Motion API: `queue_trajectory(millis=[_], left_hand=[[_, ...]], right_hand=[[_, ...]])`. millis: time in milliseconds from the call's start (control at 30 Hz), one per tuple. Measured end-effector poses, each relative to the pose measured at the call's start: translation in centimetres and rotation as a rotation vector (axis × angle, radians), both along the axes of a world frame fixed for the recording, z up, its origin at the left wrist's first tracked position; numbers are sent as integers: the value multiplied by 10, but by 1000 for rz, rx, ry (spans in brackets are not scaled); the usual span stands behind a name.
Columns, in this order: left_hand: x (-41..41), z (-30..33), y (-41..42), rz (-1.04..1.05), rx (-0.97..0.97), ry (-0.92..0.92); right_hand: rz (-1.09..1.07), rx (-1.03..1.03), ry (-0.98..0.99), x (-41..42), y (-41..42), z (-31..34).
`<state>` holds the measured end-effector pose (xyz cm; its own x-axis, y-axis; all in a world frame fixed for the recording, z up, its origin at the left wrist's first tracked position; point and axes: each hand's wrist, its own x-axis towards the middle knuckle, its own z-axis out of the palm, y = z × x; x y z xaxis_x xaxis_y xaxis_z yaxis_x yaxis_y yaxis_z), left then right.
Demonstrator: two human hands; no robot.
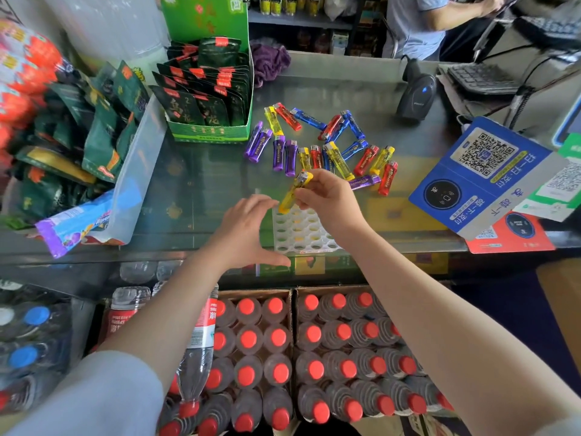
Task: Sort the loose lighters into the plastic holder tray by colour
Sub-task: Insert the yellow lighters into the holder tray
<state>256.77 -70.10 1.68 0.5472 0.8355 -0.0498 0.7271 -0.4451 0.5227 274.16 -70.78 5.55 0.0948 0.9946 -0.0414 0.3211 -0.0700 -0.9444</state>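
1. I hold a yellow lighter (295,192) pinched in the fingers of my right hand (327,202), metal cap tilted up and to the far right, its base at the far left corner of the white holder tray (301,243).
2. My left hand (248,231) is spread open and grips nothing, fingers reaching toward the tray's left edge, thumb along its near left corner; I cannot tell whether it touches the plastic.
3. The tray lies flat on the glass counter (201,184) near its front edge, between my two hands, and every round slot I can see is bare.
4. The loose lighters (320,143) lie scattered on the counter just beyond the tray: purple ones (284,152) grouped to the left, blue ones (349,127) at the far side, red and yellow mixed through the middle and right, several overlapping.
5. A green display box (213,127) of dark packets stands at the far left of the pile, with a clear bin (138,171) of snack bags farther left.
6. A barcode scanner (416,96) stands at the far right, and a blue payment card (478,174) with a printed code lies to the right of the lighters.
7. Below the counter's near edge, cartons of bottles (314,366) with red caps sit side by side.
8. A person in a light blue shirt (415,23) stands behind the far counter.
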Motion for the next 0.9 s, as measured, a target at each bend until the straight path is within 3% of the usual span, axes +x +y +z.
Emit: queue_trajectory(millis=[133, 400, 667, 900], left_hand=[[-3, 1, 0, 2, 12, -31], [-2, 2, 1, 14, -3, -5], [-2, 1, 1, 32, -5, -7], [4, 1, -3, 74, 47, 4]], right_hand=[[85, 78, -175, -3, 0, 2], [130, 117, -261, -13, 1, 0], [228, 250, -478, -17, 1, -1], [233, 220, -495, -8, 0, -12]])
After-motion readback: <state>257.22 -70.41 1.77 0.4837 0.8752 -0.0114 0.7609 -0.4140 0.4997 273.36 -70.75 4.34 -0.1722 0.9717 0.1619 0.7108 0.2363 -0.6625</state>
